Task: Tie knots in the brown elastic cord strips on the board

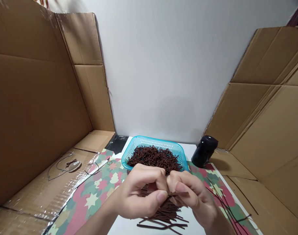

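Cardboard walls (36, 98) stood beside the table (91, 199). The left hand (145, 192) and right hand (195, 192) met near a blue basket (124, 162) of brown sticks (154, 156); both grips were narrow, their content unclear.

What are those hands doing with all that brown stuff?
The person's left hand and right hand are curled close together, fingers pinched, but whatever is between them is mostly hidden. Below them, a pile of thin brown strips lies on a white sheet. Behind, a blue plastic basket holds lots of short brown pieces.
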`<state>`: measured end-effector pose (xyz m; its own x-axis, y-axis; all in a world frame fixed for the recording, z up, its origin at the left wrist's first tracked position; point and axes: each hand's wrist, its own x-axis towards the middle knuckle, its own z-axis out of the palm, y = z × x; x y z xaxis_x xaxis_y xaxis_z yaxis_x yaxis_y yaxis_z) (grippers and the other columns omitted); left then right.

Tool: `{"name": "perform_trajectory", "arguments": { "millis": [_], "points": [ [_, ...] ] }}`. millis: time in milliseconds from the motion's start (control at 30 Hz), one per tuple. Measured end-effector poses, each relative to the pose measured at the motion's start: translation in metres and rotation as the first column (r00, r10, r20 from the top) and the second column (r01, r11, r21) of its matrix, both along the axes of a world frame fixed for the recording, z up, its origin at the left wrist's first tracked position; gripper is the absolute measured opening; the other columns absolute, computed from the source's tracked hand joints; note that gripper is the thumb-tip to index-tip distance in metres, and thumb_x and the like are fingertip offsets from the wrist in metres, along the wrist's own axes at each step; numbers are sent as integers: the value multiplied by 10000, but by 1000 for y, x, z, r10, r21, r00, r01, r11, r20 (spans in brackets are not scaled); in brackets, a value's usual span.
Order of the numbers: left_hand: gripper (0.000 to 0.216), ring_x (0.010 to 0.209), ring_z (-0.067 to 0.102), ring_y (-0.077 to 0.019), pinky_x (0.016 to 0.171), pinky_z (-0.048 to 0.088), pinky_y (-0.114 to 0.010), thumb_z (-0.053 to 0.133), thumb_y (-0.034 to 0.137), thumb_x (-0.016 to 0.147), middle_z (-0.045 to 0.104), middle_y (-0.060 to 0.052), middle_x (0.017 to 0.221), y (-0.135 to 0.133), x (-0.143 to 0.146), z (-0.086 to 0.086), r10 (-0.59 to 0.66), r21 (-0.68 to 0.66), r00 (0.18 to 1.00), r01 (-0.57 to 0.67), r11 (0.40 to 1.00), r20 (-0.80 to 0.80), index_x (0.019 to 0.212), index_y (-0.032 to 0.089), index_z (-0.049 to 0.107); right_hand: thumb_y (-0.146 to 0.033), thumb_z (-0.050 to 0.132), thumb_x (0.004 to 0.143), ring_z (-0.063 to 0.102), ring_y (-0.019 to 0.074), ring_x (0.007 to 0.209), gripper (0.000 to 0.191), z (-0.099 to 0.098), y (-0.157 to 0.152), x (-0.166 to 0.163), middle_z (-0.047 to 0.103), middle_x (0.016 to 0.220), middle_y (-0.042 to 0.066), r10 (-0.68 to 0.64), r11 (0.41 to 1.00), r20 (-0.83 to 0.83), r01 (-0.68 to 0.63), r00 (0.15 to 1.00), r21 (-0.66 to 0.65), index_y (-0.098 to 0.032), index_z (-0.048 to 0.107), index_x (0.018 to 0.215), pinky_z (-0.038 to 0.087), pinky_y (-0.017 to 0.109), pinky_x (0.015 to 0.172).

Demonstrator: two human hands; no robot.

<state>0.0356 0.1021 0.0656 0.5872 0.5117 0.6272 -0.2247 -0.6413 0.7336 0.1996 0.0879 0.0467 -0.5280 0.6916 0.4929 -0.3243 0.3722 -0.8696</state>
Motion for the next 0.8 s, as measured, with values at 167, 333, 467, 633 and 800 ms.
{"name": "perform_trajectory", "arguments": {
  "millis": [167, 333, 467, 633, 800],
  "points": [
    [309, 498, 345, -107, 477, 282, -253, 469, 343, 880, 387, 20, 564, -1, -1, -2, -54, -72, 998, 56, 996, 24, 621, 194, 391, -375, 425, 923, 279, 119, 482, 354, 1, -2, -2, 335, 552, -39, 31, 999, -39, -32, 999, -34, -220, 362, 610, 252, 279, 473],
    [320, 504, 345, -110, 485, 278, -254, 465, 368, 880, 371, 28, 555, 1, -1, -2, -23, -95, 1000, 24, 995, 6, 620, 194, 398, -375, 410, 936, 284, 127, 508, 342, -1, 5, 1, 334, 569, -38, 75, 996, -23, -76, 997, -36, -221, 381, 633, 246, 284, 489],
    [297, 563, 374, -118, 559, 340, -252, 433, 357, 901, 411, 18, 600, 7, -1, -3, 68, -132, 996, -75, 988, -58, 656, 191, 413, -385, 441, 931, 314, 135, 571, 273, -6, 18, 3, 360, 650, -24, -5, 997, -60, 0, 998, -78, -215, 483, 721, 284, 277, 519],
    [253, 593, 378, -123, 585, 342, -256, 437, 304, 893, 418, 18, 619, 11, 1, -5, 101, -154, 989, -117, 981, -109, 667, 191, 416, -427, 458, 904, 462, 169, 710, 246, -4, 24, 5, 475, 820, 31, -110, 994, -173, 104, 979, -42, -229, 591, 964, 405, 273, 538],
    [255, 580, 345, -115, 558, 293, -249, 454, 294, 880, 406, 25, 604, 10, 1, -5, 125, -136, 982, -144, 980, -140, 654, 187, 407, -69, 568, 779, 506, 167, 781, 200, 0, 16, 5, 509, 833, 11, -188, 976, -44, 191, 981, 103, -235, 576, 890, 451, 310, 698]
  ]
}}
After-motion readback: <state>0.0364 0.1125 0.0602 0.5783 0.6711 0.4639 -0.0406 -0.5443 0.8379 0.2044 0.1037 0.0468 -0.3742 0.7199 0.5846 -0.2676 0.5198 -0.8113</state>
